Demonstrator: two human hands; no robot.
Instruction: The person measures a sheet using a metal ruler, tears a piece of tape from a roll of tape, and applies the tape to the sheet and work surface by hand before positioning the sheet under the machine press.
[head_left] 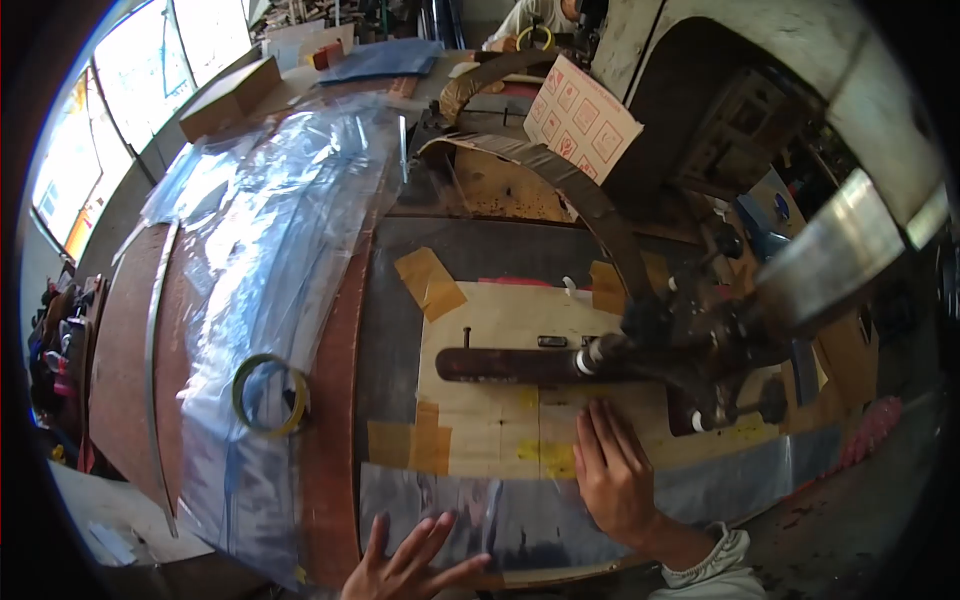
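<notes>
My left hand [405,570] has its fingers spread over a clear plastic sheet [455,508] at the near side of the work surface. Fingers stretched out flat, my right hand [615,485] lies on the near part of a pale tan board [480,310], reaching onto the plastic edge. Neither hand grips anything that I can see. Just beyond the right fingertips runs a dark bar with a rounded end [490,364], part of a machine arm. Brown tape [430,282] marks the board's corners, and yellow tape [545,457] lies near my right hand.
A roll of tape [270,395] rests on a stack of shiny clear plastic film [290,210] to the left. A curved metal arm [575,180] and a printed card [582,118] stand beyond the board. At the far side, another person's sleeve [528,22] shows. A cardboard box [232,98] sits back left.
</notes>
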